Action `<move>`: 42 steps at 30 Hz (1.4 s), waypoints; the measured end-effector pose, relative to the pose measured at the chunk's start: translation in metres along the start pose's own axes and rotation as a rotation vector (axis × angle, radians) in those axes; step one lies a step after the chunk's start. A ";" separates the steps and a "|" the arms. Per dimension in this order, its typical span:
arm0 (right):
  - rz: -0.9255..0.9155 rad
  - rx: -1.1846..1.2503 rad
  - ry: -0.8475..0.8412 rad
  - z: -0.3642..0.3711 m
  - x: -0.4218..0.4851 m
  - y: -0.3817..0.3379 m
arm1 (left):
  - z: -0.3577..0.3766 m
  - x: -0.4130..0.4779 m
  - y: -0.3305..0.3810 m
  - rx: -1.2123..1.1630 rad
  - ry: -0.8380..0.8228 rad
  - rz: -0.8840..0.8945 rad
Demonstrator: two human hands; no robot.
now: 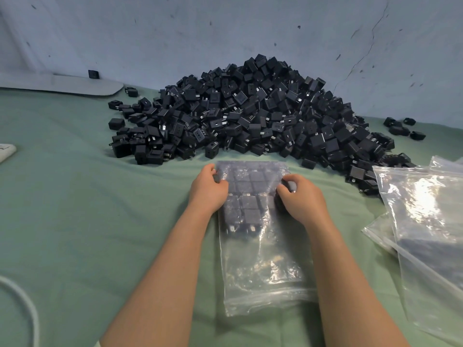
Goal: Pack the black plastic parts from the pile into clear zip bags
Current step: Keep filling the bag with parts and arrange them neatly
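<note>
Just before pile [250, 108], bag [263, 259] lies flat; left hand [208, 190], right hand [299, 200] both grip its sides. Risk: uneven squeeze jumbles parts [250, 205] inside, prongs could pierce film

Packing wkshop, bulk parts pile [250, 113], stained wall [175, 33]; spare bags [426, 209]

The pile [250, 108] of parts is matt black all through, with small silvery glints where metal prongs stick out. The tabletop [75, 196] under it is a soft sage green. The wall [175, 33] behind is pale blue-grey, flecked with dark specks and a thin dark crack. The zip bag [265, 266] is clear, black rows showing through; the spare bags [426, 209] flash white glare.
</note>
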State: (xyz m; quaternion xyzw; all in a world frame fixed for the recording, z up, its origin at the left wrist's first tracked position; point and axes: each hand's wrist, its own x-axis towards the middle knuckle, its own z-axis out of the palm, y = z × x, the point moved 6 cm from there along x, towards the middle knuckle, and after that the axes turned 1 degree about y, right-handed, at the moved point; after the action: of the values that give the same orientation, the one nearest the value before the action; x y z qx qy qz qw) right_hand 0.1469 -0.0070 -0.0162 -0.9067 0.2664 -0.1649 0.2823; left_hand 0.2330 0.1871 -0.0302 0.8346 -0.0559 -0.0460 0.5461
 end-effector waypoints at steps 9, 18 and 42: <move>0.040 0.035 0.024 -0.005 -0.001 0.001 | 0.004 0.000 -0.001 0.010 -0.089 -0.011; 0.029 0.020 0.029 -0.006 -0.003 0.002 | 0.005 0.001 -0.001 -0.038 -0.090 0.015; 0.005 0.016 0.027 -0.006 -0.005 -0.001 | 0.005 -0.004 0.005 0.039 -0.157 0.007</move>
State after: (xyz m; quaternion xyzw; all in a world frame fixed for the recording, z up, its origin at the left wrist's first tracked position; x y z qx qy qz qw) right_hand 0.1410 -0.0058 -0.0115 -0.9015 0.2710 -0.1788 0.2862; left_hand 0.2277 0.1815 -0.0276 0.8387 -0.1024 -0.1085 0.5238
